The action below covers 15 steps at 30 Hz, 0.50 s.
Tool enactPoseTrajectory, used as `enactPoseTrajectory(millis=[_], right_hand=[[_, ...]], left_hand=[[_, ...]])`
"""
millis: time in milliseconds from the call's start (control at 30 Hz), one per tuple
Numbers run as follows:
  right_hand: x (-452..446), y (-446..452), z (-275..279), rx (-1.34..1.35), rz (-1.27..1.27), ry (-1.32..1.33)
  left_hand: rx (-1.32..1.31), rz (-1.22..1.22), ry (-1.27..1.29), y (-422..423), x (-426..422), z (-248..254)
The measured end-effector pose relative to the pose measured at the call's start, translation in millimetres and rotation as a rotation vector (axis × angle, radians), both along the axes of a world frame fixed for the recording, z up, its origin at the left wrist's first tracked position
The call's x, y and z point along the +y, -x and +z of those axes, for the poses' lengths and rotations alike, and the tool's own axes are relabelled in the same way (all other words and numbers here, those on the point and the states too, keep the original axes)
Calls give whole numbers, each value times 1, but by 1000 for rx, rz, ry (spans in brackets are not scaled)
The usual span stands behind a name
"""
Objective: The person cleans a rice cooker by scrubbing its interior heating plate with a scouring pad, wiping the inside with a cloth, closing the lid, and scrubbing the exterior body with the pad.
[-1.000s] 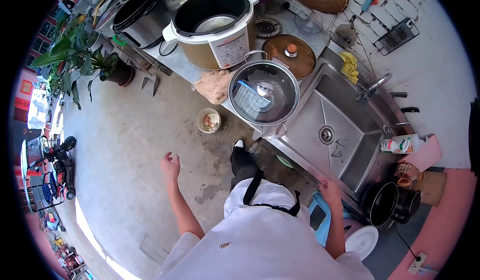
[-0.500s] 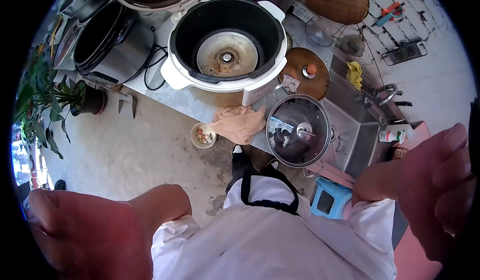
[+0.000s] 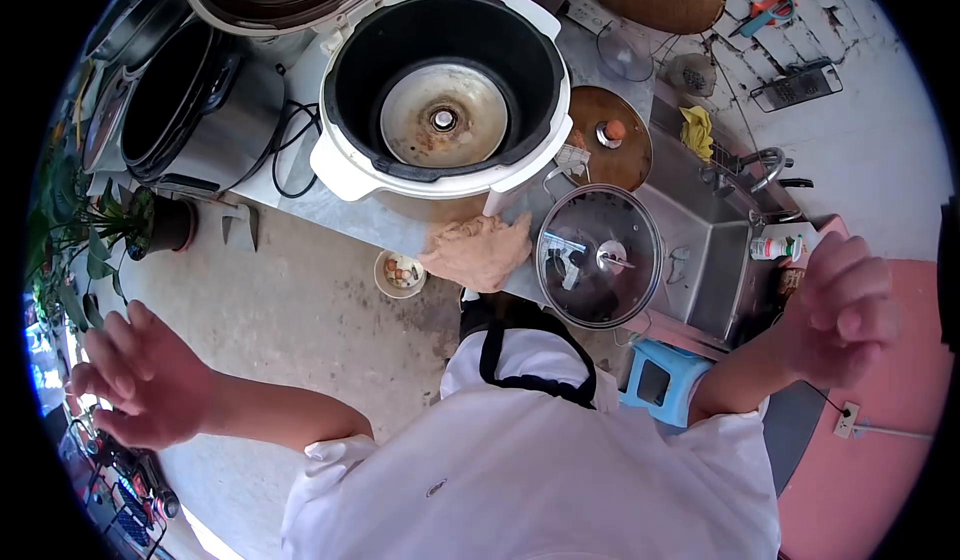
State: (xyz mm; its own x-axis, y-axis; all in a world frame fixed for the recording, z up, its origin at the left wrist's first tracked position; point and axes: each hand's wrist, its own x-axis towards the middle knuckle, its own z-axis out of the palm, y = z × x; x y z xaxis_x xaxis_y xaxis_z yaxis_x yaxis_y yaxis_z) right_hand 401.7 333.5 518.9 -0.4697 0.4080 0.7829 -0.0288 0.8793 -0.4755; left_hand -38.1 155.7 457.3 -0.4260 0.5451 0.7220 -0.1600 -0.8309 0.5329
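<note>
"Hidden or cut off anywhere?"

"Look along the counter (image 3: 345, 217): on top, a big open cooker (image 3: 445, 145), with its raised lid (image 3: 285, 0) sliced by the top edge of view. Near it, at the counter's edge, a glass-lidded pot (image 3: 600, 285), too dark and reflective for making out the contents."

"And the hands?"

"Both lifted, arms held wide. Left hand (image 3: 140, 375): fingers spread and bent. Right hand (image 3: 845, 305): fingers loosely curled, apart from the small bottle (image 3: 775, 248)."
</note>
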Motion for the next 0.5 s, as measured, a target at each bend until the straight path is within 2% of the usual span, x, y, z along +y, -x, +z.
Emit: enactPoseTrajectory(millis=[33, 67, 100, 133, 200, 233, 267, 300, 333, 367, 400, 433, 500], right_hand=[[5, -12, -14, 5, -89, 86], [13, -24, -32, 8, -212, 164], [17, -46, -58, -8, -422, 303], [18, -76, -89, -28, -637, 443], [4, -143, -152, -70, -785, 750], [-13, -175, -183, -124, -869, 887], [-40, -232, -235, -161, -857, 1077], [-81, -274, -276, -258, -811, 1234], [-129, -289, -305, -111, -731, 1423], [-176, -293, -327, -80, -904, 1658], [-236, -319, -365, -205, -952, 1746], [-282, -329, -386, -294, -1006, 1893], [-352, -335, -408, -357, -1063, 2149]], left_hand=[[-147, 1, 111, 17, -7, -37], [-271, -113, 239, 30, -13, -72], [-381, -133, 362, 40, -22, -115], [-506, -183, 466, 51, -39, -168], [-763, -150, 717, 50, -90, -281], [-942, 14, 945, 34, -120, -334], [-1069, 72, 1132, 10, -153, -378], [-1158, 78, 1498, -4, -210, -445], [-1126, -54, 1675, -37, -276, -492], [-658, -222, 2208, -78, -339, -535], [-451, -455, 2572, -115, -351, -511], [-455, -649, 2694, -138, -344, -480], [-616, -895, 2680, -165, -326, -447]])
